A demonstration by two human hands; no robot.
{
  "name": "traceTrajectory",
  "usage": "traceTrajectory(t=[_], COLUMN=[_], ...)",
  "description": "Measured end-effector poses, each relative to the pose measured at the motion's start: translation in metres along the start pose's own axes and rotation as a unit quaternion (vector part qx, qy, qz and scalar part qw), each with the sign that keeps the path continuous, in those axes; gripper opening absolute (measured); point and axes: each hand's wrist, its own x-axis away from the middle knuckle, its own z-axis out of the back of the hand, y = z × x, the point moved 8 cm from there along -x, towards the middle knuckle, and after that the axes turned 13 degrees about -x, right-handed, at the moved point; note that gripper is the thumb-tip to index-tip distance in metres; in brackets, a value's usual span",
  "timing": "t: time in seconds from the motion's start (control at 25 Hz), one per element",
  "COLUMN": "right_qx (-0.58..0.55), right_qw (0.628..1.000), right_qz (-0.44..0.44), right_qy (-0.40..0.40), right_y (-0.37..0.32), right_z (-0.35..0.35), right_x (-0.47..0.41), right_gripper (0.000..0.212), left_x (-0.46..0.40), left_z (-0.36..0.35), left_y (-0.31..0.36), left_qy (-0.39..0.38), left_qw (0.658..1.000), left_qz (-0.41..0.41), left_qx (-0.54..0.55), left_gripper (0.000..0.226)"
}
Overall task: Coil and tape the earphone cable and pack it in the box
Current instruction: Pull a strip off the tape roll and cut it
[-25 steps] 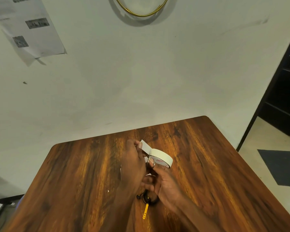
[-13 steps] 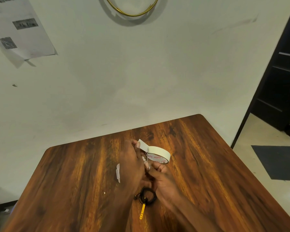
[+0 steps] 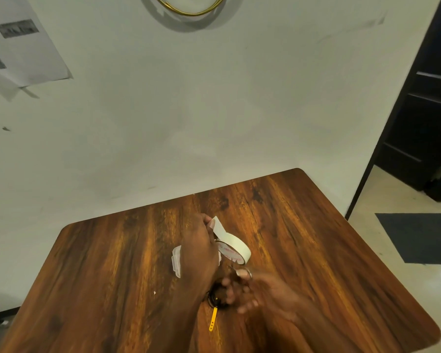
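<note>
My left hand (image 3: 201, 253) pinches the free end of the white tape (image 3: 218, 226) between thumb and fingers. The strip still runs into the tape roll (image 3: 236, 247), which stands tilted on the table just right of that hand. My right hand (image 3: 255, 291) is blurred, low and to the right of the roll, with fingers partly spread. A small silvery loop (image 3: 243, 272) shows at its fingertip; I cannot tell what it is. The coiled black earphone cable (image 3: 214, 299) lies between my wrists, a yellow tie (image 3: 213, 319) sticking out toward me. A clear plastic box (image 3: 176, 261) peeks out left of my left hand.
The wooden table (image 3: 112, 289) has rounded corners and stands against a pale wall (image 3: 214, 110). Its right edge drops to a tiled floor with a dark mat (image 3: 418, 238). A tiny white scrap (image 3: 154, 292) lies on the wood.
My right hand has pulled back from the tape roll toward me and is now blurred. My left hand still pinches the tape end. The clear box has come into sight beside it.
</note>
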Motion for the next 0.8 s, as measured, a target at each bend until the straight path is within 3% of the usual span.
traceTrajectory(t=[0.08, 0.12, 0.2, 0.28, 0.36, 0.44, 0.48, 0.56, 0.64, 0.72, 0.8], right_qx=[0.158, 0.277, 0.469, 0.559, 0.616, 0.635, 0.589, 0.400, 0.234, 0.156, 0.144], right_qw=[0.981, 0.947, 0.846, 0.772, 0.722, 0.702, 0.728, 0.819, 0.899, 0.939, 0.945], right_qz=[-0.054, -0.076, -0.120, -0.132, -0.112, -0.042, 0.026, 0.182, 0.246, 0.242, 0.243], right_qy=[0.093, 0.146, 0.226, 0.273, 0.295, 0.319, 0.350, 0.369, 0.275, 0.187, 0.167], right_y=[0.017, 0.025, 0.043, 0.057, 0.044, 0.010, -0.010, -0.044, -0.061, -0.069, -0.076], right_z=[0.040, 0.066, 0.121, 0.163, 0.162, 0.135, 0.120, 0.085, 0.040, 0.003, -0.015], right_x=[0.000, -0.002, -0.007, -0.015, -0.015, -0.009, -0.006, 0.002, -0.003, -0.010, -0.011], right_gripper=[0.027, 0.028, 0.051, 0.065, 0.047, 0.020, 0.014, 0.028, 0.042, 0.040, 0.034], left_x=[0.001, 0.001, 0.000, -0.001, -0.003, -0.004, -0.005, -0.007, -0.009, -0.010, -0.010], left_z=[-0.006, -0.008, -0.009, -0.011, -0.013, -0.013, -0.013, -0.011, -0.008, -0.006, -0.002], left_y=[-0.003, -0.004, -0.006, -0.008, -0.010, -0.012, -0.013, -0.014, -0.015, -0.015, -0.014], left_qy=[-0.027, -0.036, -0.044, -0.054, -0.061, -0.063, -0.061, -0.053, -0.043, -0.037, -0.026], left_qw=[1.000, 0.999, 0.999, 0.999, 0.998, 0.997, 0.997, 0.996, 0.996, 0.994, 0.994], left_qz=[0.003, 0.003, -0.003, -0.009, -0.019, -0.027, -0.032, -0.040, -0.042, -0.050, -0.070], left_qx=[-0.012, -0.013, -0.005, 0.001, 0.015, 0.031, 0.040, 0.056, 0.071, 0.085, 0.084], left_gripper=[0.019, 0.020, 0.021, 0.021, 0.019, 0.014, 0.011, 0.006, 0.005, 0.006, 0.004])
